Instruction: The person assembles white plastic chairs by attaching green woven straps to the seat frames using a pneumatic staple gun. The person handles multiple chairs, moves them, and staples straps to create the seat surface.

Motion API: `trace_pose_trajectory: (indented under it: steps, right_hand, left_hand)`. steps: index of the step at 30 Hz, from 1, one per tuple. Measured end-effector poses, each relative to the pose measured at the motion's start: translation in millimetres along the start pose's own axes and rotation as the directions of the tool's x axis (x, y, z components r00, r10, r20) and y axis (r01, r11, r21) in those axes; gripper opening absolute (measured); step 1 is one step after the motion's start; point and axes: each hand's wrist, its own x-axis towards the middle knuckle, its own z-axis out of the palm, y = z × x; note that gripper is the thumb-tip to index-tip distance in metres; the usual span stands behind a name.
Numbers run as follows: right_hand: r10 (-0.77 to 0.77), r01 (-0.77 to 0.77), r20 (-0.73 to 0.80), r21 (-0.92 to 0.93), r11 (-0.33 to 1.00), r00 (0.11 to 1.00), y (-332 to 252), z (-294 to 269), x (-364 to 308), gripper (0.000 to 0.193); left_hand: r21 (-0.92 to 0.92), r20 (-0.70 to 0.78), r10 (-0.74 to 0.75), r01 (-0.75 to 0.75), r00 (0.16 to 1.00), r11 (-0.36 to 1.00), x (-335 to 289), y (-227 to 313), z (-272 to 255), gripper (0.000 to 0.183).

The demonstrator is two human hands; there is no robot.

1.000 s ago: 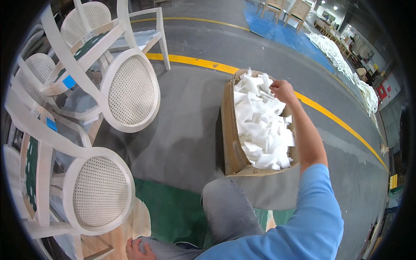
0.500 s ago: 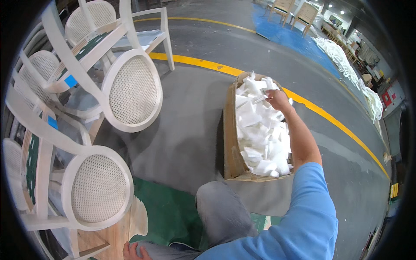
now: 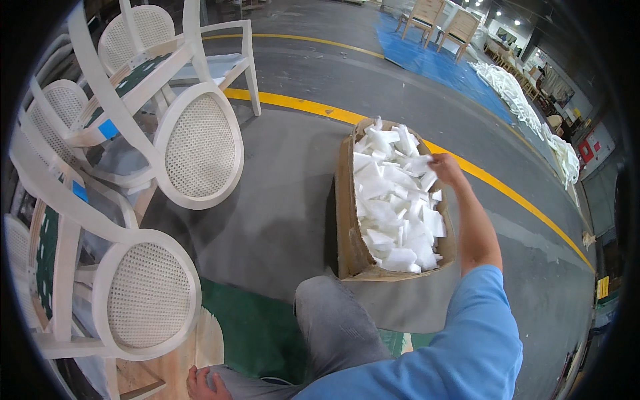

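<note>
A long cardboard box (image 3: 347,230) on the floor in front of me is filled with loose white foam pieces (image 3: 393,200). My right hand (image 3: 447,169) is over the box's far right rim, fingers closed on a white foam piece (image 3: 421,164) that looks smeared by motion. At the lower edge, my left hand (image 3: 208,384) rests by my thigh, beside a wooden board (image 3: 190,350). Its fingers lie apart, with nothing seen in them; part of the hand is cut off by the frame.
White chairs with round cane backs (image 3: 145,293) are stacked close on my left. A green sheet (image 3: 257,327) lies under my legs. Beyond the box runs a yellow floor line (image 3: 513,190); farther off are a blue sheet (image 3: 417,50), wooden chairs (image 3: 460,30) and heaped white material (image 3: 513,97).
My right hand has moved from over the foam pieces toward the box's right rim, nearer me. The view has shifted slightly, and my left hand stays by my thigh.
</note>
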Motion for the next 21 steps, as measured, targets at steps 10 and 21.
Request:
trace_pose_trajectory:
  steps: [10,21]
  right_hand:
    - [-0.207,0.218,-0.229,0.024,0.976,0.951,-126,-53,-22,0.037]
    - [-0.944,0.587,0.208,0.743,0.322,0.255,-395,94,-292,0.017]
  left_hand:
    - [-0.330,-0.142,-0.244,0.187,0.959,0.925,-6,-46,35,0.028]
    - [-0.998,0.041,0.295,0.052,0.955,-0.031,74,86,13,0.084]
